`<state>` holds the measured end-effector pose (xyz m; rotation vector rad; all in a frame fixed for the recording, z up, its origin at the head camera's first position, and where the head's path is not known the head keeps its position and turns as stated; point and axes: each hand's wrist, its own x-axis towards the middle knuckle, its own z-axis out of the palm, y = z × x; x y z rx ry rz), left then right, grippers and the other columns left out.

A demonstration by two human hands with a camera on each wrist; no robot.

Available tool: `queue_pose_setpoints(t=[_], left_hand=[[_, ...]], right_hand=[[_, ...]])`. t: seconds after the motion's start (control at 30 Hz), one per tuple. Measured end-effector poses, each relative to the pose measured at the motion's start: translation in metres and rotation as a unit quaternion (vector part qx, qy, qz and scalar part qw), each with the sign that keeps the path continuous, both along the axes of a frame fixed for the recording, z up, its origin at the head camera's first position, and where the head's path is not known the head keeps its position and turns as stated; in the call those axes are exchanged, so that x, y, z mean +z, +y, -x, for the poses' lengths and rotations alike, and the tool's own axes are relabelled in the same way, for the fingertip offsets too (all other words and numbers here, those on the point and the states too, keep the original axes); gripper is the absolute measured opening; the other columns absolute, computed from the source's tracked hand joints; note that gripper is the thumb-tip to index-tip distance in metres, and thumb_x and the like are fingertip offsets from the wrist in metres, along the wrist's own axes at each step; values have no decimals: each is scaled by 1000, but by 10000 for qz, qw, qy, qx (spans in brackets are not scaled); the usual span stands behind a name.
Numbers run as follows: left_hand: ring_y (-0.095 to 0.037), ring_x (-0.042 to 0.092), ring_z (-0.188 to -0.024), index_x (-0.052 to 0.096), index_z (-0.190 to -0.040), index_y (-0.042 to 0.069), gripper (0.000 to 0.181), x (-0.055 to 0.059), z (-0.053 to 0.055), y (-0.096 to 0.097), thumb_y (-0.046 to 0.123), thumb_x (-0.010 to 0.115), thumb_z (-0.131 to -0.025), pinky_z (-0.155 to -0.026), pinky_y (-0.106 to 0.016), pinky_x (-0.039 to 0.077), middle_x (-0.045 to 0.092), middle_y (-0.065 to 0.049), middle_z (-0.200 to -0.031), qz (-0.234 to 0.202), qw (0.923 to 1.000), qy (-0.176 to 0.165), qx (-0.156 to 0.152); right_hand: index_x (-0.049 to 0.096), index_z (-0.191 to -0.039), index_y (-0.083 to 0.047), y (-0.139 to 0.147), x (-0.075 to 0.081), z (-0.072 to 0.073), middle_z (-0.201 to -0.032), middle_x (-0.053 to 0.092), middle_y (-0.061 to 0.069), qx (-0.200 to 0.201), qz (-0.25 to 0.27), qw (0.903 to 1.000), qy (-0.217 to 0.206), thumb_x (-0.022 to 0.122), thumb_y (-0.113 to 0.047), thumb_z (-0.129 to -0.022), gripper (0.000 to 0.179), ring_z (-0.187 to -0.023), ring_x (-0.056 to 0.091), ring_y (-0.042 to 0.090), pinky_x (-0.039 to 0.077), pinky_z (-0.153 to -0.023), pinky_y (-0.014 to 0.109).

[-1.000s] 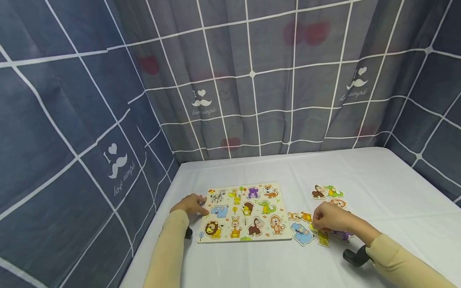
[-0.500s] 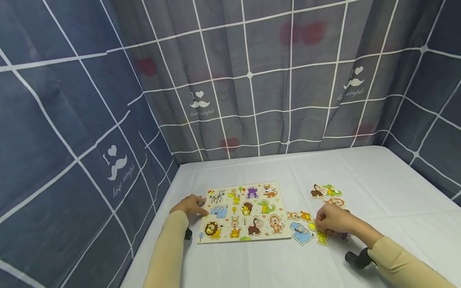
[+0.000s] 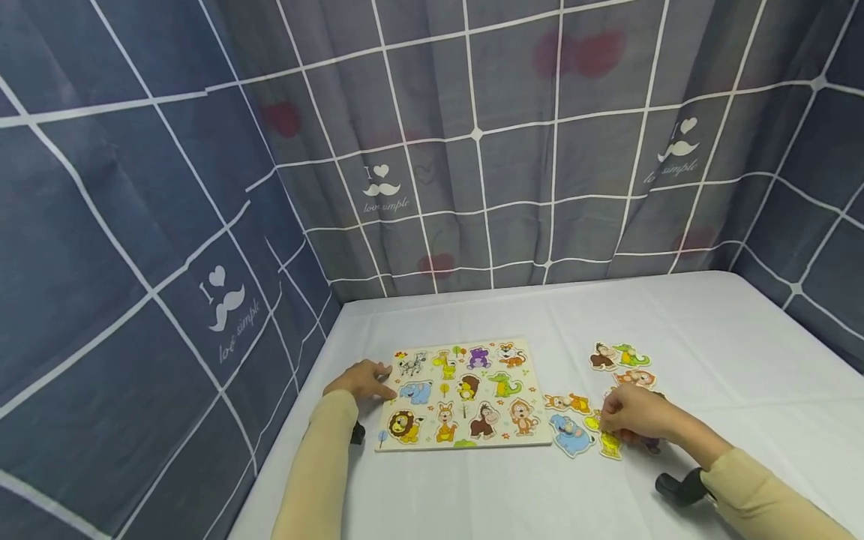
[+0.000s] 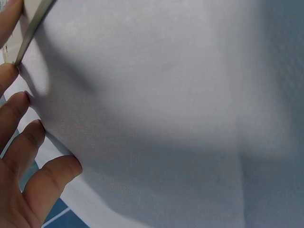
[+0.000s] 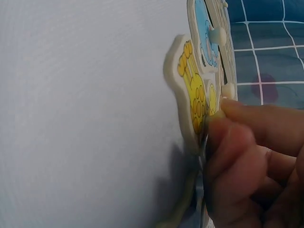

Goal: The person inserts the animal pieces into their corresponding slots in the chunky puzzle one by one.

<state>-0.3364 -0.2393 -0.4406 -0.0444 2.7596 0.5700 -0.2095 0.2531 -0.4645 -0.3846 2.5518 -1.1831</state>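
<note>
A wooden puzzle board [image 3: 425, 411] printed with animals lies flat on the white table. My left hand [image 3: 361, 380] rests at its left edge, fingers spread; in the left wrist view the fingers [image 4: 52, 173] are slightly bent beside the board's edge. On the right, my right hand [image 3: 637, 414] pinches the yellow giraffe puzzle piece [image 5: 195, 102], apparently by its knob, which the fingertips hide. Next to it lie the blue elephant piece [image 3: 571, 436] and the kangaroo piece [image 3: 568, 403]. A purple piece [image 3: 652, 444] is partly covered by the hand.
Farther back are a gorilla piece [image 3: 602, 357], a crocodile piece [image 3: 631, 355] and a monkey piece [image 3: 635, 377]. Some pieces carry raised knobs [image 5: 218, 36]. Gridded curtains [image 3: 513, 165] enclose the white table [image 3: 432, 491] at the back and both sides.
My right hand has shifted slightly to the right, and its fingers now stay at the giraffe piece. The left hand keeps its place at the board. The head view sways a little.
</note>
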Motion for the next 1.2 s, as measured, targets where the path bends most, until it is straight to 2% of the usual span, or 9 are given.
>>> queue_pose_setpoints(t=[0.17, 0.3, 0.6, 0.93, 1.2], left_hand=[[-38, 37, -146, 55, -145, 18, 75, 1, 0, 1, 35, 86, -78, -117, -58, 33, 44, -10, -157, 13, 10000, 1, -96], [-37, 36, -147, 54, -145, 18, 75, 1, 2, 3, 34, 86, -78, -118, -57, 33, 44, -9, -157, 1, 9999, 21, -116], [-38, 36, -147, 55, -144, 18, 76, 1, 2, 2, 34, 87, -77, -118, -57, 32, 44, -9, -157, -70, 10000, -22, -16], [-37, 35, -147, 55, -144, 18, 76, -4, 1, 3, 34, 87, -77, -119, -57, 31, 43, -9, -158, -102, 9998, -33, -140], [-38, 38, -146, 55, -144, 18, 76, -3, 2, 0, 35, 86, -77, -118, -57, 34, 45, -10, -156, 45, 9999, 33, -105]], right_hand=[[65, -81, 1, 4, -4, 0, -62, 62, 4, 133, 551, 9977, -382, 65, -4, -92, 12, -51, 57, 13, 53, -45, 26], [65, -85, 3, 6, -4, 1, -64, 62, 5, 153, 792, 9952, -554, 63, -4, -93, 11, -52, 59, 13, 55, -47, 27], [65, -84, 3, 9, -7, 2, -68, 63, 6, 262, 787, 9950, -563, 63, 0, -90, 7, -60, 61, 15, 55, -51, 26], [65, -82, 2, 13, -8, 0, -68, 62, 3, 292, 824, 9945, -582, 64, -4, -90, 11, -60, 59, 12, 54, -52, 26], [67, -85, 4, 12, -7, 4, -68, 62, 3, 338, 946, 9931, -598, 63, -4, -92, 11, -59, 59, 11, 54, -51, 24]])
